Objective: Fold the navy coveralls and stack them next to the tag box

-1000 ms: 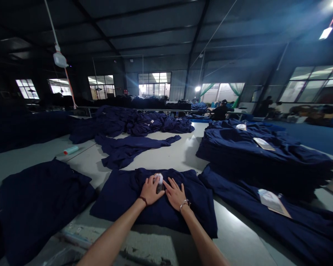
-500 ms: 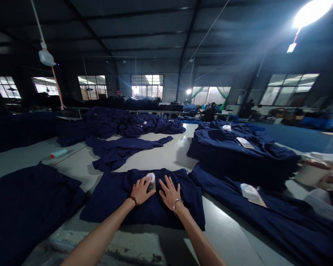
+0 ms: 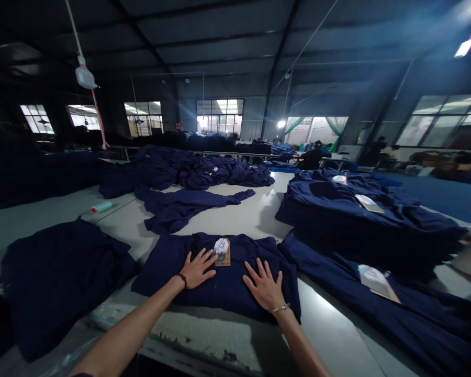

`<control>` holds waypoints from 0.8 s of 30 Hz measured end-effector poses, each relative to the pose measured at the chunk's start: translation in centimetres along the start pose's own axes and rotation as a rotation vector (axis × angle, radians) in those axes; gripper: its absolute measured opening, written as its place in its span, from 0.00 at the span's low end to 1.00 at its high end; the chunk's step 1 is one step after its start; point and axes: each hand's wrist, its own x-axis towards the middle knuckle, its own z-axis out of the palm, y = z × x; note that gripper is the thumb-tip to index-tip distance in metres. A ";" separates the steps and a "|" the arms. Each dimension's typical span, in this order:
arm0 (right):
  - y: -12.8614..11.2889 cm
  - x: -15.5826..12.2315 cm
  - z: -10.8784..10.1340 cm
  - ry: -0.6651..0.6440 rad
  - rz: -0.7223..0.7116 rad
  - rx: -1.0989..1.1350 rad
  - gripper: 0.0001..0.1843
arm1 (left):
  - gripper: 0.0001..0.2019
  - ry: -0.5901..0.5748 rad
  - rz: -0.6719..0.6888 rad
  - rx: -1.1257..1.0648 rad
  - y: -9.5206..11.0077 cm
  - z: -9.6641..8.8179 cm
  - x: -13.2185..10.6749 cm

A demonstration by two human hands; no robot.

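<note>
A folded navy garment lies flat on the table in front of me. My left hand rests on it with fingers spread, the fingertips at the left edge of a paper hang tag. The tag is white, grey and brown and lies near the garment's upper middle. To the right, my right hand lies flat on the same cloth, fingers spread and apart from the tag. Neither hand grips anything.
A tall stack of navy garments with tags stands at the right, another tagged garment before it. Navy cloth lies at left, near a teal thread spool. Loose garments are heaped behind. A person is far back.
My hands have moved apart, the left off the hang tag, the right further right across the cloth. More of the tag shows now. The view has turned slightly.
</note>
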 end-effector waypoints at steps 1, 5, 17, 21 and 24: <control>0.0 0.0 -0.1 -0.005 0.000 0.003 0.30 | 0.28 -0.004 0.002 -0.006 0.1 -0.2 0.0; 0.3 -0.3 -0.6 0.051 -0.058 -0.001 0.28 | 0.27 0.035 0.035 -0.008 -0.4 -1.5 -1.1; 0.7 -1.1 0.8 0.038 -0.071 -0.016 0.28 | 0.29 0.028 -0.263 -0.003 -5.9 -1.0 -5.0; 0.8 -1.1 -0.3 0.072 -0.074 0.005 0.27 | 0.27 0.028 -0.250 -0.002 -5.7 -2.1 -4.7; 1.6 -0.8 -1.2 0.252 -0.007 -0.052 0.25 | 0.24 0.168 -0.298 0.070 -6.4 -3.3 -4.8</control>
